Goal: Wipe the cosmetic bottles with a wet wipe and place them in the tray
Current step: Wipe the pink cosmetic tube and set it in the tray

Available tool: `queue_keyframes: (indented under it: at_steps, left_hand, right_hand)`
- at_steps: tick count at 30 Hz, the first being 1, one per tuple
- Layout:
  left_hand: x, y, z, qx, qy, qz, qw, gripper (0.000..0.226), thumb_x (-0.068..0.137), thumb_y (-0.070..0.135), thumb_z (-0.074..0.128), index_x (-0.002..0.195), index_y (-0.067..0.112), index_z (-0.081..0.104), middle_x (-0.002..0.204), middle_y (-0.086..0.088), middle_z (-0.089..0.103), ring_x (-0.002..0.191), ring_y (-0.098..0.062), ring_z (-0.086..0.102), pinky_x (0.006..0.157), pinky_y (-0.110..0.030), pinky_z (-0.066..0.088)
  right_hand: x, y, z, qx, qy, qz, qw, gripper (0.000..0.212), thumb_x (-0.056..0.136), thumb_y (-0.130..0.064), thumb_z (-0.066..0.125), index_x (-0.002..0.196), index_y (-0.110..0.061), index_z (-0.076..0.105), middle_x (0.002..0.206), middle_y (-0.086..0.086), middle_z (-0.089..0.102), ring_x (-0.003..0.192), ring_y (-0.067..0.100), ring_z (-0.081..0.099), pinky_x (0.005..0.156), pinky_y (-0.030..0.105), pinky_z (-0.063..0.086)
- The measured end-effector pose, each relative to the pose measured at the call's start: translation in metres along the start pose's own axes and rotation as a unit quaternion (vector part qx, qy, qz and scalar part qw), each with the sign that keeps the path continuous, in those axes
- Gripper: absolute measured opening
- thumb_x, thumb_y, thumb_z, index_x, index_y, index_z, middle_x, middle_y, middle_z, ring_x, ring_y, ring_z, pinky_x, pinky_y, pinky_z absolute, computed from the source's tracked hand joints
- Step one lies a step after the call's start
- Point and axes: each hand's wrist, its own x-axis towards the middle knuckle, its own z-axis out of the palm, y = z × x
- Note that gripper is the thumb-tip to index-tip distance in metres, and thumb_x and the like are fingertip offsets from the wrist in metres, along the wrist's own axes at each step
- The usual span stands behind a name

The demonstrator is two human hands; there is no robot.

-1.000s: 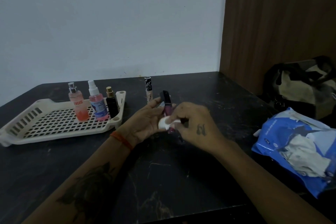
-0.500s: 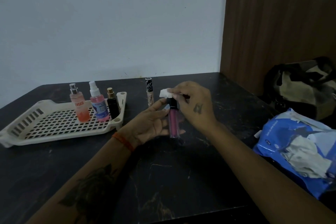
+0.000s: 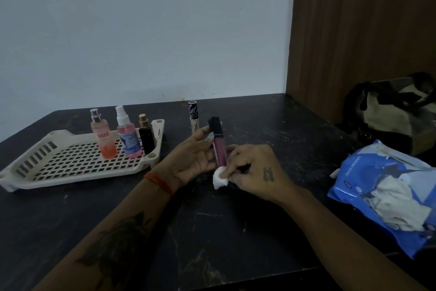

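Note:
My left hand (image 3: pixel 192 156) holds a pink lip gloss tube (image 3: pixel 219 149) with a black cap upright above the dark table. My right hand (image 3: pixel 254 172) pinches a small white wet wipe (image 3: pixel 220 177) against the tube's lower end. A cream slotted tray (image 3: pixel 70 168) lies to the left. At the tray's right end stand three bottles: a peach spray bottle (image 3: pixel 103 139), a pink spray bottle (image 3: pixel 128 137) and a small black bottle (image 3: pixel 146 137). A beige concealer tube (image 3: pixel 193 117) stands on the table behind my left hand.
A blue wet wipe pack (image 3: pixel 387 194) lies open at the right table edge. A dark and beige bag (image 3: pixel 396 111) sits behind it by the wooden panel (image 3: pixel 363 31). A white wall runs along the table's back.
My right hand has slid the wipe from the tube's cap down to its lower end. The left hand keeps the tube upright in nearly the same spot.

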Motion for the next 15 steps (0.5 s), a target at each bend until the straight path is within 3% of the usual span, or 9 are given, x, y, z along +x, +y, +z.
queue_keyframes:
  at_steps: [3,6,9,11,15]
  left_hand:
    - [0.001,0.0,0.002,0.012,0.018,0.002,1.0,0.042,0.093,0.008,0.039,0.134,0.017,0.042,0.107,-0.011,0.059,0.086,-0.023,0.07,0.069,-0.038,0.059]
    - [0.0,-0.001,0.004,0.029,0.031,-0.001,0.999,0.049,0.084,0.008,0.049,0.132,0.014,0.044,0.103,-0.008,0.059,0.08,-0.019,0.07,0.065,-0.035,0.058]
    - [-0.002,0.001,0.004,0.021,0.021,-0.001,1.0,0.048,0.078,0.008,0.051,0.126,0.016,0.049,0.103,-0.009,0.059,0.09,-0.025,0.069,0.068,-0.042,0.058]
    - [-0.003,0.002,0.005,0.017,0.017,-0.002,1.0,0.052,0.077,0.008,0.051,0.129,0.015,0.047,0.105,-0.01,0.057,0.1,-0.03,0.066,0.074,-0.05,0.057]
    - [-0.004,0.002,0.008,0.032,0.004,-0.015,0.999,0.054,0.077,0.006,0.051,0.13,0.015,0.048,0.115,-0.01,0.055,0.095,-0.026,0.067,0.077,-0.057,0.054]
  right_hand:
    - [0.002,-0.001,0.002,-0.007,0.021,0.001,1.0,0.021,0.062,0.006,0.07,0.07,-0.012,0.076,0.073,0.003,0.071,0.067,0.012,0.066,0.071,0.036,0.056]
    - [0.001,-0.001,0.003,-0.015,-0.009,0.006,1.0,0.018,0.064,0.003,0.07,0.07,-0.013,0.076,0.075,0.001,0.071,0.07,0.01,0.065,0.069,0.03,0.056]
    - [0.0,0.0,0.0,-0.018,-0.072,0.021,0.997,0.011,0.064,-0.005,0.072,0.07,-0.014,0.076,0.072,-0.001,0.071,0.066,0.004,0.062,0.067,0.012,0.049]
    - [0.0,0.004,-0.004,-0.066,-0.07,0.055,0.994,0.011,0.066,-0.008,0.071,0.072,-0.016,0.076,0.071,-0.004,0.068,0.065,0.002,0.058,0.062,0.014,0.046]
    - [0.005,0.009,-0.012,-0.045,0.197,0.098,0.975,0.009,0.071,-0.002,0.071,0.076,-0.01,0.072,0.076,0.003,0.067,0.067,0.01,0.058,0.06,0.019,0.048]
